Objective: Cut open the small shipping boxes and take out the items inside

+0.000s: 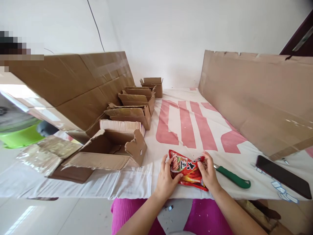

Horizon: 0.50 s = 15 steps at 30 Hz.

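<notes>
A shiny red food packet (189,168) with dark printed characters and a picture of food lies near the table's front edge. My left hand (167,176) grips its left side, thumb on the front face. On the packet's right side my right hand (207,169) holds on in the same way, thumb on top and fingers round the edge. Just right of that hand rests a green-handled tool (233,177), probably a knife; a short bit of metal shows and the rest is hidden behind my hand.
An open cardboard box (105,156) stands to the left, with several smaller open boxes (132,112) in a row behind it. Tall cardboard panels flank the table on the left (73,85) and right (254,98). A black phone (283,176) lies at the right.
</notes>
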Motion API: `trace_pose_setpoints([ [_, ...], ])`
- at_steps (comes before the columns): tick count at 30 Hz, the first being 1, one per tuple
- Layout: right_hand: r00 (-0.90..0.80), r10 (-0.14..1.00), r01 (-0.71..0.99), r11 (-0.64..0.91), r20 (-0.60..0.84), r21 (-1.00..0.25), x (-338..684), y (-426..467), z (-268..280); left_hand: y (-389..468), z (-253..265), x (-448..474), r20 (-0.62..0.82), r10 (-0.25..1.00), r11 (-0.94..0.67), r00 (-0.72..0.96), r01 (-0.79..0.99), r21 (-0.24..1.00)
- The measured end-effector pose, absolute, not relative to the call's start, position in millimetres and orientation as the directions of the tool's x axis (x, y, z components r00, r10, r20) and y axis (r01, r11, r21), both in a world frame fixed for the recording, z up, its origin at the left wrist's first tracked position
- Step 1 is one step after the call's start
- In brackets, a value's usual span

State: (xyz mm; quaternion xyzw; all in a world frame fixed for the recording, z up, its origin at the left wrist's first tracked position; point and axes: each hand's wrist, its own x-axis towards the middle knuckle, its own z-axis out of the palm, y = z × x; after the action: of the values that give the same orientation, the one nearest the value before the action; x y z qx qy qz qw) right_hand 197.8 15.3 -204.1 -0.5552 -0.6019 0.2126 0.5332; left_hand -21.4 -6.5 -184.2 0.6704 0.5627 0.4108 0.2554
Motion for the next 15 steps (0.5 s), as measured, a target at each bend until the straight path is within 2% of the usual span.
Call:
trace_pose_setpoints([
  [5, 0.286, 0.886, 0.409, 0.232, 0.365, -0.882, 195.1, 3.8, -202.5, -4.8, -180.0, -24.3, 0.266, 0.962, -0.193, -0.060, 0.543, 0.817],
  [7, 0.307, 0.884, 0.455, 0.189, 0.353, -0.870, 193.3, -12.7, -205.2, -4.5, -177.1, -24.9, 0.277, 0.958, -0.183, -0.077, 0.580, 0.794],
  [9, 0.259, 0.876, 0.582, 0.194, 0.406, -0.790, 192.2, -33.9, -210.1, -5.9, -175.8, -25.9, 0.326, 0.944, -0.225, -0.053, 0.621, 0.751],
  [12, 0.078, 0.864, 0.761, 0.271, 0.498, -0.589, 193.0, -59.2, -217.3, -8.5, -176.9, -27.8, 0.372, 0.928, -0.276, -0.017, 0.638, 0.719],
  [15, -0.044, 0.861, 0.771, 0.352, 0.507, -0.530, 196.0, -52.1, -213.9, 1.4, -174.4, -26.6, 0.268, 0.963, -0.216, 0.001, 0.595, 0.774],
])
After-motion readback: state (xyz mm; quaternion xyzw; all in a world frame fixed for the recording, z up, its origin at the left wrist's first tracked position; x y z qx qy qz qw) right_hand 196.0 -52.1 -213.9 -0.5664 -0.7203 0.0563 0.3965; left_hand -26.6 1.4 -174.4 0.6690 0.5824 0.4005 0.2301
